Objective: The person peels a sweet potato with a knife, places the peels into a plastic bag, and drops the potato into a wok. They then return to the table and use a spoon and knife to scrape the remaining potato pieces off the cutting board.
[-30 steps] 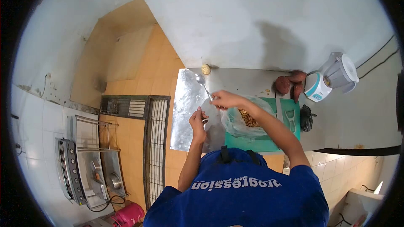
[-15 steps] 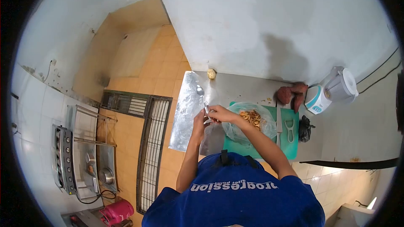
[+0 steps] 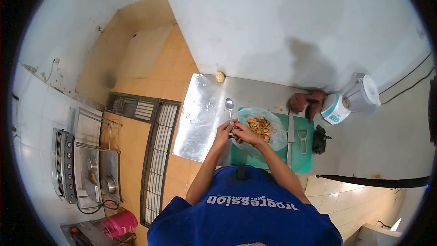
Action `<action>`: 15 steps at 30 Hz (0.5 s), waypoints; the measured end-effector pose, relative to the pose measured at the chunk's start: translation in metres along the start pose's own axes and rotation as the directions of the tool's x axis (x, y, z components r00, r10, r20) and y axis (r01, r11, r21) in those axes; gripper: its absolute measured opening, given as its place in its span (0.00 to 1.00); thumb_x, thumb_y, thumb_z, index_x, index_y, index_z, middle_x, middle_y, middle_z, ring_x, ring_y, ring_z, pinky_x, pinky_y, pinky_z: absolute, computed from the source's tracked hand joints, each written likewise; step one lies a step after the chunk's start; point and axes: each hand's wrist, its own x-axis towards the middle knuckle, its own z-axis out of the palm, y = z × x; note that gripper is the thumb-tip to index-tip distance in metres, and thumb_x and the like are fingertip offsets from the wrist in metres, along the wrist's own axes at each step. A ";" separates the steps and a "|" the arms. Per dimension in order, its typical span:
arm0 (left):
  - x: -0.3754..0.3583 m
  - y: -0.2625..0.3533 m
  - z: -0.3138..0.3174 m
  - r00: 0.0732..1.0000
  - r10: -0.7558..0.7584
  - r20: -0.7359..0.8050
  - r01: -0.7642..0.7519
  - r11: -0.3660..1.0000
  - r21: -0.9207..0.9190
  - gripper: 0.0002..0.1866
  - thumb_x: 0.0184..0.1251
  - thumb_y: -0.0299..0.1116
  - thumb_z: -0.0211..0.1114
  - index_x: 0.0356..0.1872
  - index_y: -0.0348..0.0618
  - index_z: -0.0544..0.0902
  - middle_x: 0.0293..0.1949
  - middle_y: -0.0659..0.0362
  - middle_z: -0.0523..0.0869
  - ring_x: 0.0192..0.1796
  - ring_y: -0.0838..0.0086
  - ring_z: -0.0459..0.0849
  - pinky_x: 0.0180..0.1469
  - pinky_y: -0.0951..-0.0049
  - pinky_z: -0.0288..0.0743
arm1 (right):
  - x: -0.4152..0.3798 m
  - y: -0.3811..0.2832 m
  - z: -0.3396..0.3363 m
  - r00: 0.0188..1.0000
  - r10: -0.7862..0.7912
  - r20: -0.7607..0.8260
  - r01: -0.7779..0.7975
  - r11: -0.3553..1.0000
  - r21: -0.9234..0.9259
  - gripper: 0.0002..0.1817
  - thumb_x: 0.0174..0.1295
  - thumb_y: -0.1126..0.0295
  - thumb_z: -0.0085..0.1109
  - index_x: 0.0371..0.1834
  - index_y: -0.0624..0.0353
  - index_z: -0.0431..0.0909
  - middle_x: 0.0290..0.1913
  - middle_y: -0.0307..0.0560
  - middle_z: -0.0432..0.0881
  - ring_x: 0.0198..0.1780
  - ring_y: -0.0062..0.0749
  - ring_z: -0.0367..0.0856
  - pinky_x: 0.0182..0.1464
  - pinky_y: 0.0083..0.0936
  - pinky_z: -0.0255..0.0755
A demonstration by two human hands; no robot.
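Note:
My left hand [image 3: 225, 132] and my right hand [image 3: 242, 133] meet at the left edge of a clear plastic bag [image 3: 278, 133]. Between them stands a metal spoon [image 3: 229, 104], its bowl pointing away from me and its handle in my fingers. Both hands are closed around the handle area; which fingers grip it is partly hidden. Brown and yellow chopped pieces [image 3: 259, 127] lie in the bag, on a green cutting board [image 3: 273, 162]. A knife [image 3: 290, 136] and a white peeler [image 3: 302, 141] rest on the board, right of the bag.
Reddish-brown tubers [image 3: 298, 102] lie behind the board, with a white and blue blender [image 3: 336, 109] to their right. A black plastic bag [image 3: 321, 140] is beside the board. A pale round item [image 3: 220, 77] sits at the metal counter's [image 3: 191, 123] back edge.
My hands and the spoon have moved right, closer to the bag, and the spoon is now more upright. The whole view has shifted slightly.

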 end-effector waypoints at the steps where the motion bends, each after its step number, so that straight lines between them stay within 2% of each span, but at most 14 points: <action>1: 0.000 0.002 0.005 1.000 0.026 -0.011 -0.026 0.999 -0.026 0.19 0.79 0.40 0.55 0.61 0.39 0.79 0.41 0.61 0.87 0.32 0.77 0.82 0.38 0.75 0.78 | -0.004 -0.004 -0.003 1.000 -0.004 -0.006 0.004 1.000 -0.001 0.11 0.71 0.62 0.51 0.47 0.57 0.75 0.25 0.38 0.75 0.23 0.22 0.74 0.24 0.21 0.69; 3: 0.000 0.003 0.010 0.999 0.041 -0.004 -0.041 0.999 -0.020 0.19 0.79 0.40 0.55 0.61 0.39 0.80 0.42 0.61 0.87 0.33 0.77 0.82 0.38 0.74 0.78 | -0.007 -0.010 -0.006 0.998 0.047 0.044 -0.047 0.999 0.003 0.12 0.70 0.64 0.51 0.49 0.57 0.75 0.28 0.37 0.75 0.27 0.21 0.74 0.26 0.20 0.70; 4: -0.001 0.005 0.012 0.999 0.038 -0.020 -0.038 0.999 -0.020 0.19 0.79 0.40 0.55 0.61 0.39 0.80 0.42 0.60 0.87 0.34 0.77 0.83 0.38 0.74 0.78 | -0.009 -0.012 -0.005 0.999 0.027 0.034 -0.028 0.999 0.019 0.09 0.69 0.65 0.51 0.45 0.57 0.74 0.26 0.37 0.74 0.26 0.20 0.74 0.25 0.19 0.68; 6: -0.001 0.007 0.017 0.998 0.040 -0.041 -0.041 0.999 -0.023 0.19 0.79 0.39 0.54 0.61 0.39 0.80 0.43 0.60 0.87 0.36 0.77 0.83 0.38 0.75 0.78 | -0.010 -0.015 -0.009 0.999 0.013 0.046 -0.013 1.000 0.003 0.08 0.70 0.65 0.50 0.42 0.58 0.73 0.25 0.37 0.73 0.24 0.20 0.73 0.25 0.19 0.67; 8: 0.001 0.008 0.022 0.997 0.005 -0.071 -0.009 0.999 -0.053 0.19 0.80 0.38 0.54 0.62 0.38 0.79 0.46 0.58 0.87 0.43 0.76 0.85 0.42 0.73 0.80 | -0.013 -0.014 -0.013 0.998 0.008 0.056 -0.007 1.000 -0.012 0.07 0.70 0.66 0.50 0.40 0.58 0.73 0.24 0.37 0.73 0.23 0.20 0.73 0.24 0.20 0.67; 10: 0.002 0.007 0.026 0.995 0.052 -0.086 -0.059 0.995 -0.079 0.20 0.80 0.38 0.54 0.63 0.38 0.78 0.49 0.57 0.87 0.46 0.75 0.85 0.46 0.72 0.80 | -0.013 -0.012 -0.015 0.994 -0.098 0.056 0.111 0.940 -0.323 0.06 0.70 0.68 0.49 0.37 0.58 0.71 0.23 0.37 0.73 0.22 0.20 0.72 0.23 0.20 0.67; 12: 0.002 0.006 0.025 0.990 0.118 -0.078 -0.123 0.990 -0.062 0.21 0.79 0.38 0.55 0.66 0.36 0.76 0.55 0.54 0.87 0.53 0.72 0.84 0.53 0.69 0.81 | -0.016 -0.011 -0.015 0.995 -0.083 0.064 0.098 0.955 -0.281 0.07 0.71 0.68 0.49 0.36 0.58 0.71 0.23 0.38 0.73 0.22 0.20 0.72 0.23 0.21 0.67; 15: 0.001 0.005 0.024 0.982 0.145 -0.119 -0.150 0.988 -0.039 0.21 0.79 0.39 0.55 0.63 0.35 0.77 0.53 0.54 0.87 0.52 0.72 0.85 0.52 0.70 0.81 | -0.016 -0.015 -0.016 0.995 -0.074 0.074 0.091 0.962 -0.258 0.08 0.71 0.68 0.50 0.34 0.58 0.71 0.23 0.38 0.73 0.22 0.20 0.73 0.23 0.21 0.67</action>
